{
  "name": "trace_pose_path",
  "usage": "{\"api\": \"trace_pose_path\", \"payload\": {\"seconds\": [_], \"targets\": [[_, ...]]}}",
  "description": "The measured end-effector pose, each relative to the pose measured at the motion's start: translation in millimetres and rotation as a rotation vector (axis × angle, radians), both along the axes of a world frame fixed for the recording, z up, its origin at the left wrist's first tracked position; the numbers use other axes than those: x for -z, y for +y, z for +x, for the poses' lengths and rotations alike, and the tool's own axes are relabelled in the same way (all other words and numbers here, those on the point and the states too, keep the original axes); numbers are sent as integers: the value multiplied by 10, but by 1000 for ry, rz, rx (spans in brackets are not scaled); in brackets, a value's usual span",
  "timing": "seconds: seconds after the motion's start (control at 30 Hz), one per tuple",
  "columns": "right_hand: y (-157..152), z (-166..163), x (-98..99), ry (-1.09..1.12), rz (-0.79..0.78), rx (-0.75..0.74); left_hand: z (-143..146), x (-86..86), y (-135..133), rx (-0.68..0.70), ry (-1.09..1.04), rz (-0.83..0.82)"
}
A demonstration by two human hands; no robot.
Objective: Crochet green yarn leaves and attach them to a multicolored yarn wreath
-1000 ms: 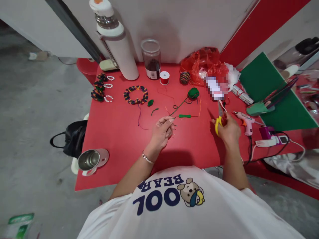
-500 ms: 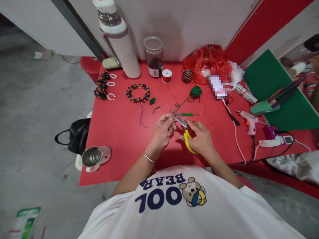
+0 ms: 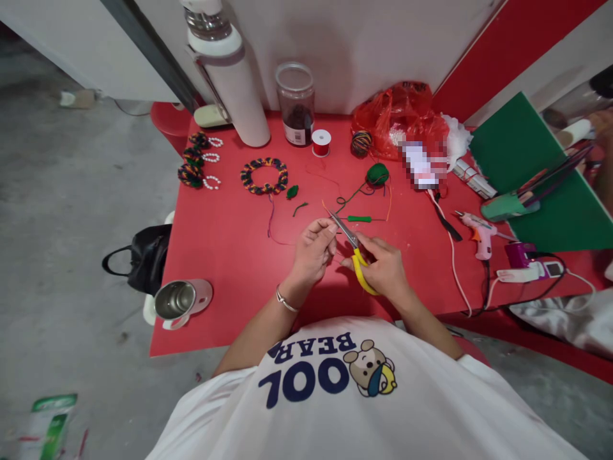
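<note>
My right hand point(image 3: 383, 265) grips yellow-handled scissors point(image 3: 360, 268), their blades together and pointing up and left. The blade tips lie close to the fingertips of my left hand point(image 3: 313, 250), which is closed in a pinch. A thin reddish thread point(image 3: 341, 258) shows between the two hands; its end in the left fingers is too small to make out. Just beyond the hands lie a green-handled crochet hook point(image 3: 359, 219) and a ball of green yarn point(image 3: 377, 174). Farther left is a multicoloured crocheted ring point(image 3: 264, 190), with a purple strand trailing toward my left hand.
A white flask point(image 3: 234, 96), a clear jar point(image 3: 295, 108) and a red thread spool point(image 3: 321, 143) stand at the back. Several beaded yarn pieces point(image 3: 194, 169) and a mug point(image 3: 182, 301) are at left. A pink glue gun point(image 3: 481, 233) with cables lies right, near a red bag point(image 3: 395, 121).
The scissor blades, apart earlier, have come together near my left fingertips. Both hands stay in nearly the same place, and the view has shifted slightly.
</note>
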State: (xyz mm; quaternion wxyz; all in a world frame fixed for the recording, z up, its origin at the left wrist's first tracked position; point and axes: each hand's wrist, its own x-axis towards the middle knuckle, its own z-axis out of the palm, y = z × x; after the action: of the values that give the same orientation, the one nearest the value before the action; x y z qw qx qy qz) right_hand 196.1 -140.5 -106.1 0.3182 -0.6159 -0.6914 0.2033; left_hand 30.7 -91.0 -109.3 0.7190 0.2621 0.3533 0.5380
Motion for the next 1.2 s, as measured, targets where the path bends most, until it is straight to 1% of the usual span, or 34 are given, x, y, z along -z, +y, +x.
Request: {"api": "trace_pose_path", "payload": {"seconds": [0.07, 0.13, 0.17, 0.23, 0.3, 0.37, 0.43, 0.57, 0.73, 0.83, 0.93, 1.0, 1.07, 1.13, 1.2], "targets": [[39, 76, -1, 114, -5, 33, -1, 10, -6, -3, 6, 0], [96, 201, -35, 217, -8, 105, -1, 23, -9, 12, -4, -12], [123, 269, -65, 230, -9, 138, 0, 27, -8, 18, -7, -18], [157, 376, -139, 163, -24, 116, 2, 27, -5, 13, -4, -25], [153, 407, -201, 30, -57, 53, 6, 17, -1, -11, 18, -26], [118, 359, -221, -67, -118, -13, 11, 6, 2, -26, 45, -20], [75, 270, -199, -111, -152, -43, 17, 4, 3, -35, 67, 0], [30, 140, -127, -125, -155, -48, 25, 24, 2, -52, 96, 31], [34, 128, -106, -125, -105, -27, 21, 51, -4, -42, 137, 51], [58, 182, -119, -31, -97, -30, 13, 57, -4, -58, 133, 73], [92, 276, -160, 63, -100, 12, 9, 58, 0, -86, 117, 78], [100, 321, -196, 22, -105, 20, 13, 60, -1, -82, 121, 74], [88, 319, -219, -72, -136, -15, 19, 66, -5, -70, 138, 77], [66, 273, -221, -134, -182, -56, 23, 74, -10, -62, 154, 88], [54, 216, -202, -142, -202, -66, 22, 80, -11, -52, 164, 101]]}}
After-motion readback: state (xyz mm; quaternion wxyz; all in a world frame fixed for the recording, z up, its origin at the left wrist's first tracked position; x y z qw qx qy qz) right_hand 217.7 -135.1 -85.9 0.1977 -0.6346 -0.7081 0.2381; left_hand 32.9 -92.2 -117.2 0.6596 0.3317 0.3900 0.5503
